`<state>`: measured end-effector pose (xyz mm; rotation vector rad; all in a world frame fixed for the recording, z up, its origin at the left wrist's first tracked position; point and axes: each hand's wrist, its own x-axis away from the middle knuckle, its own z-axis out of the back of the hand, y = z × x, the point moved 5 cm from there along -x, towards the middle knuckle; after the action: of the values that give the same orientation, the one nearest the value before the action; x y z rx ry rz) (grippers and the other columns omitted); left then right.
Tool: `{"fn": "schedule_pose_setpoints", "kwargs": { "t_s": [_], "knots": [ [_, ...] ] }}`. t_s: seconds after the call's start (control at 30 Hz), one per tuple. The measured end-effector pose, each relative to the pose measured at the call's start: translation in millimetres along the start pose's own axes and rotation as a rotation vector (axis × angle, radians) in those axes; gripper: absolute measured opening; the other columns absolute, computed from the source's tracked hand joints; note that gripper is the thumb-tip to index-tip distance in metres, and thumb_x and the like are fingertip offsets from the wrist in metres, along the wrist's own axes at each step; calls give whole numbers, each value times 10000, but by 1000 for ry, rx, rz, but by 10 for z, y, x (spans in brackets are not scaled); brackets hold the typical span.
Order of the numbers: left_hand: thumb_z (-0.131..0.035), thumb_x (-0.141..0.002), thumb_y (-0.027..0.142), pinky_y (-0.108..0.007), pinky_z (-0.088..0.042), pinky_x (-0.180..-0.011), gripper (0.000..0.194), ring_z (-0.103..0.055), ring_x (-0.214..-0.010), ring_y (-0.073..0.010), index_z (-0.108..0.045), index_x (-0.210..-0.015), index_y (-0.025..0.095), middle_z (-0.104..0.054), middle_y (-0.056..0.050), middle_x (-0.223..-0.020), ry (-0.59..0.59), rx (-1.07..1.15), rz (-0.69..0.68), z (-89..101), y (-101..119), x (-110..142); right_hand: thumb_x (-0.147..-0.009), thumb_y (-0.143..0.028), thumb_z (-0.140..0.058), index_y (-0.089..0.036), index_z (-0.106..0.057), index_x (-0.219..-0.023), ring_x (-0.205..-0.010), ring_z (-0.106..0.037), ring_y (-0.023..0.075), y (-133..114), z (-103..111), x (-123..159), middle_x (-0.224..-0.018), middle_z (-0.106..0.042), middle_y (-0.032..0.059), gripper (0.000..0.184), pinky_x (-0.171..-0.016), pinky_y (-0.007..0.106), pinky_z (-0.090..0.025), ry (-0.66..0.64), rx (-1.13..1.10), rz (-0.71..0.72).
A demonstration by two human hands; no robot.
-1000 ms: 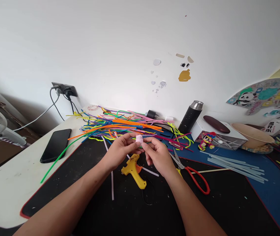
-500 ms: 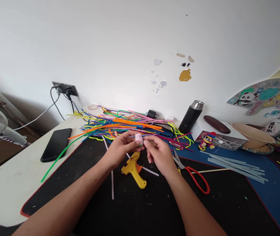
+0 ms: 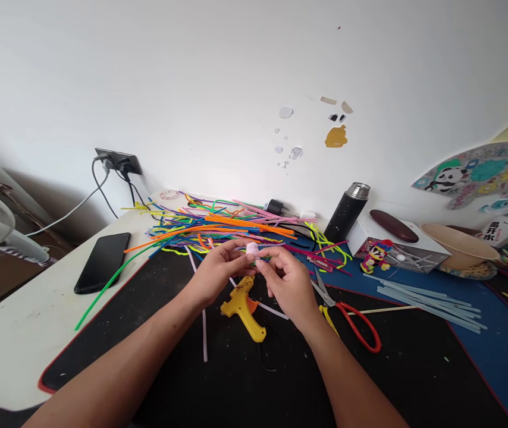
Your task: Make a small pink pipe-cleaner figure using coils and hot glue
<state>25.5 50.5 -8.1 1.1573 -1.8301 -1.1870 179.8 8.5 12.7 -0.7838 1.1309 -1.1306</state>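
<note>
A small pale pink coiled piece [image 3: 251, 248], with a bit of green at its lower edge, is pinched in the fingers of my left hand [image 3: 216, 268]. My right hand [image 3: 288, 282] touches the piece from the other side, thumb and forefinger closed on its right edge. Just below the hands a yellow glue gun [image 3: 245, 312] lies on the black mat. Pale lilac pipe cleaners [image 3: 204, 330] lie beside it. Scissors with red handles [image 3: 356, 324] rest open to the right of my right hand.
Behind the hands spreads a heap of coloured pipe cleaners [image 3: 218, 223]. A phone [image 3: 102, 263] lies at left. To the right stand a black thermos [image 3: 347, 213], a small figure [image 3: 375, 257] and a white box [image 3: 419, 252], near clear glue sticks [image 3: 432, 306].
My right thumb and forefinger have moved left and closed in on the pink piece. My left hand has hardly moved.
</note>
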Motion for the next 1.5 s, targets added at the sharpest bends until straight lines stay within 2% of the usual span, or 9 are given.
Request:
{"fn": "schedule_pose_setpoints", "kwargs": {
  "t_s": [0.33, 0.53, 0.7, 0.9, 1.17, 1.5],
  "knots": [
    [-943, -702, 410, -316, -613, -803, 529, -754, -802, -194, -715, -1115, 170, -795, -63, -916, 9, 7, 5, 7, 3, 12, -990, -383, -595, -228, -701, -1068, -443, -458, 118, 24, -10, 0, -567, -479, -71, 204, -465, 251, -366, -24, 122, 31],
    [-933, -727, 390, -308, -612, -817, 511, -750, -790, -177, -713, -1134, 175, -791, -55, -919, -8, -1, 6, 14, -16, 9, -998, -384, -579, -220, -695, -1034, -446, -470, 117, -1, -6, 5, -596, -528, -53, 204, -448, 249, -362, -13, 68, 42],
    [-922, -745, 387, -295, -611, -805, 483, -753, -789, -175, -709, -1119, 166, -798, -67, -936, -24, -14, 10, -7, 3, 22, -999, -382, -590, -225, -719, -1097, -449, -475, 117, -20, -4, 13, -602, -534, -49, 227, -444, 248, -362, -5, 66, 46],
    [-930, -735, 366, -305, -613, -804, 461, -752, -789, -182, -730, -1101, 168, -798, -68, -923, -12, 16, 10, 4, 2, 20, -1011, -397, -579, -236, -708, -1107, -434, -488, 118, 15, -14, 11, -609, -548, -48, 227, -438, 250, -366, -39, 21, -11],
    [-957, -694, 343, -308, -610, -793, 465, -749, -753, -176, -746, -1069, 168, -794, -51, -876, 12, 65, 16, 12, 2, 18, -1013, -412, -576, -247, -698, -1097, -415, -493, 121, 71, -23, 23, -587, -547, -55, 222, -435, 251, -374, -44, -1, -27],
    [-953, -707, 309, -281, -612, -791, 411, -757, -798, -175, -751, -1034, 166, -799, -60, -892, -2, 102, 6, 31, -30, -2, -1006, -401, -568, -233, -695, -1065, -378, -452, 110, 18, -29, 13, -529, -511, -71, 219, -413, 243, -329, -36, -17, -31]
  ]
}}
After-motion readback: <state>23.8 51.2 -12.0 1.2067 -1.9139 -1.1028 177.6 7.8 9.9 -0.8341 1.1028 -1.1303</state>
